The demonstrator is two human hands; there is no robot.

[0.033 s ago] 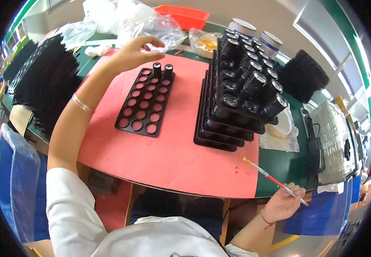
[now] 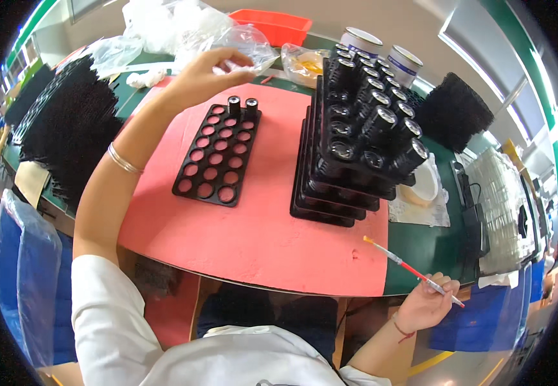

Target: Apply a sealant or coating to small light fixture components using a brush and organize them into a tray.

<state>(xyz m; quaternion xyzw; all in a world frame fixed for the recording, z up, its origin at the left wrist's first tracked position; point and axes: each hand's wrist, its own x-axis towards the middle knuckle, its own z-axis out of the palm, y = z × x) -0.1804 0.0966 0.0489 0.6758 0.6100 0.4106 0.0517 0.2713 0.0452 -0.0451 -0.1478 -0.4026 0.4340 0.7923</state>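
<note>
My left hand (image 2: 203, 76) is raised beyond the far end of a black tray (image 2: 194, 190) with rows of round holes. Its fingers are curved with a gap to the thumb, and whitish plastic shows in that gap; whether they touch it I cannot make out. Two black cylinders with shiny tops, a left one (image 2: 234, 106) and a right one (image 2: 251, 107), stand upright in the tray's far row. Low at the right, my right hand (image 2: 426, 303) grips a thin paintbrush (image 2: 413, 271) with a red and clear handle, its yellowish tip pointing up and left.
Right of centre stands a stack of black trays (image 2: 305, 193) holding many similar cylinders (image 2: 382, 122). Behind are two tins (image 2: 404, 64), clear plastic bags (image 2: 182, 29) and an orange-red bin (image 2: 272, 27). Dark mesh-like piles (image 2: 66, 122) stand at left. A pink mat (image 2: 272, 251) covers the green table.
My left hand has shifted slightly, with its fingers nearer the whitish plastic. My right hand and the brush stay nearly where they were. The whole view has moved a little.
</note>
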